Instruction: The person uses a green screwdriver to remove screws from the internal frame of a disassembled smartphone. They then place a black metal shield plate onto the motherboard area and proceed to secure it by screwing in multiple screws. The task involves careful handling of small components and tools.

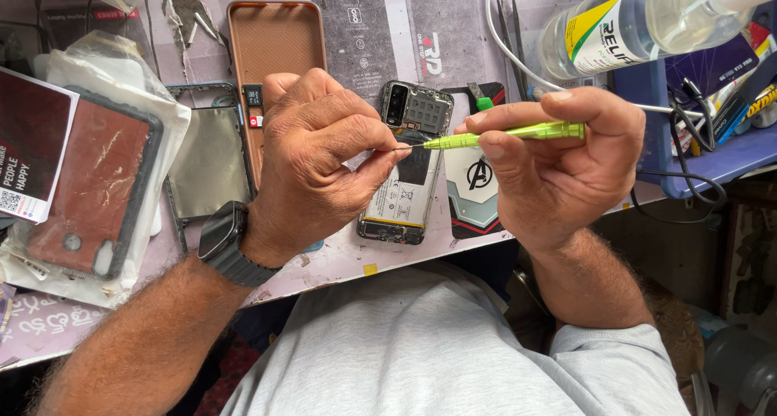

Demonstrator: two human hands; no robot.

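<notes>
The right hand [566, 161] is clamped around a green screwdriver [510, 133], thumb and fingers wrapped along its barrel so the shaft lies level and points left. The left hand [324, 157] has thumb and forefinger pinched together at the driver's tip [402, 148], seemingly on the bit or something tiny there; what they pinch is too small to tell. Both hands hover above the table, near its front edge, close to the body, which keeps the tip steady and in plain sight. Right under them lies an opened phone [407, 169], back off, camera end away from the person, its lower half showing between the hands. A brown case [275, 44] lies beyond the left hand toward the far edge, and a bare metal frame [206, 161] sits just left of that wrist. Near the left edge a reddish back cover [97, 181] rests in a clear bag, with a printed card [28, 153] overlapping it. At the far right corner a clear bottle [647, 19] lies tilted over a blue tray [712, 153], with a white cable [506, 40] running past it. A dark watch [222, 234] is on the left wrist.
</notes>
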